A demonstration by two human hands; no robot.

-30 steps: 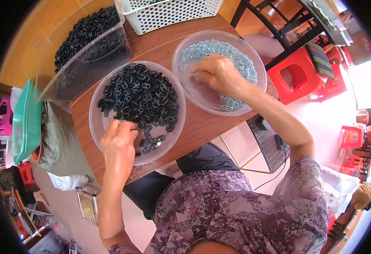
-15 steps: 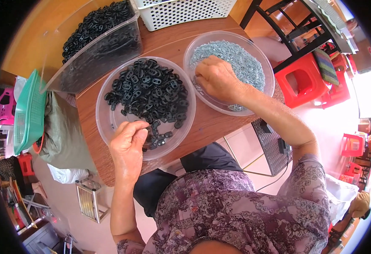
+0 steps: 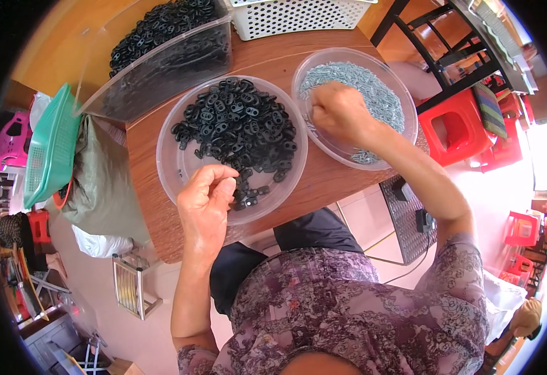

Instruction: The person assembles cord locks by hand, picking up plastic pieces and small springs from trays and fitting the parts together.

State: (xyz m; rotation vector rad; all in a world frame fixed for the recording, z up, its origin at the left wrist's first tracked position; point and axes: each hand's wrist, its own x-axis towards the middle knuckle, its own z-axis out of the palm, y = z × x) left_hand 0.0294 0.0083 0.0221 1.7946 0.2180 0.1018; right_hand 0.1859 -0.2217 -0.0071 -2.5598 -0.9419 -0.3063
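Observation:
My left hand [image 3: 203, 201] is over the near left part of a round clear bowl [image 3: 172, 170]. Its thumb and forefinger are curled together, and whatever they pinch is hidden. Inside that bowl lies a heap of small black oval plastic pieces [image 3: 239, 119] with two holes each, and a few sit apart near the front wall. To the right, my right hand [image 3: 342, 107] reaches over a second round clear bowl [image 3: 409, 134] with its fingers curled down. Small silvery metal pins or screws [image 3: 373, 94] fill this bowl. What the right fingertips grip cannot be seen.
Both bowls stand on a brown wooden table [image 3: 145, 187]. Behind them are a clear bin [image 3: 198, 69] of similar black pieces and a white perforated basket [image 3: 298, 20]. A green basket [image 3: 51, 150] is at left, red stools [image 3: 454, 128] at right.
The view has shifted, so the table and bowls appear slightly farther right and higher. Both hands keep nearly the same poses over their bowls.

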